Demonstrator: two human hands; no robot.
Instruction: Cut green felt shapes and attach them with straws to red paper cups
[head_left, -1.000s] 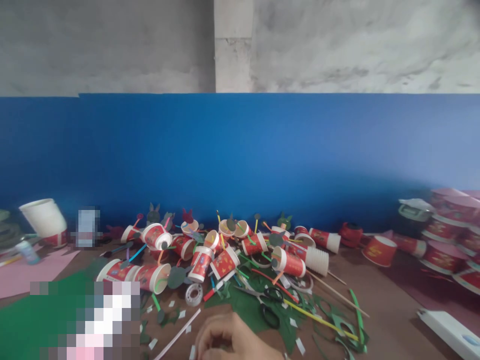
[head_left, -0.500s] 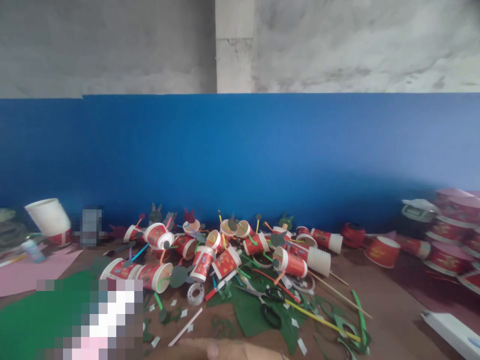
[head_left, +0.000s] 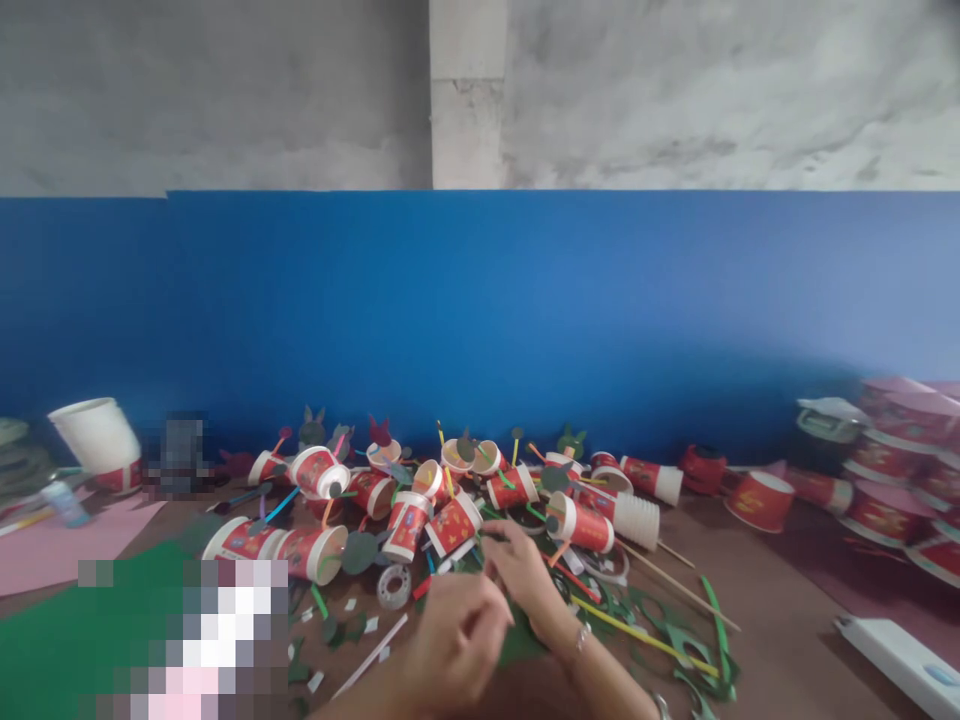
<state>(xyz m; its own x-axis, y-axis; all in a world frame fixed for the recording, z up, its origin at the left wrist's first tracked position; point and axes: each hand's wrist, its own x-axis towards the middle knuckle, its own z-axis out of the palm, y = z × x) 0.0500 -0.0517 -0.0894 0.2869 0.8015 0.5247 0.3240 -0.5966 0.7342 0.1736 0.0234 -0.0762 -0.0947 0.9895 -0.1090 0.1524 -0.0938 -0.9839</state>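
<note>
My left hand (head_left: 459,632) is raised over the near middle of the table, its fingers curled in. Close beside it, my right hand (head_left: 521,572) has bent fingers pointing left, their tips near my left hand. Anything held between these fingers is hidden or too small to make out. A thin bracelet (head_left: 582,636) circles the right wrist. Just beyond the hands lies a tipped red paper cup (head_left: 454,524). A clear tape roll (head_left: 394,587) rests left of them. Under and around my hands spread green paper scraps (head_left: 679,648); the scissors are covered from view.
Several red paper cups with straws and paper cutouts (head_left: 315,470) are heaped along the blue wall panel (head_left: 480,320). Wooden sticks (head_left: 694,592) and a yellow straw (head_left: 641,635) lie right. A white box (head_left: 896,660) sits near right, green paper (head_left: 97,625) left.
Both hands have come up from the bottom edge into the middle of the work area. They now cover the scissors and part of the green paper. The cups have stayed put.
</note>
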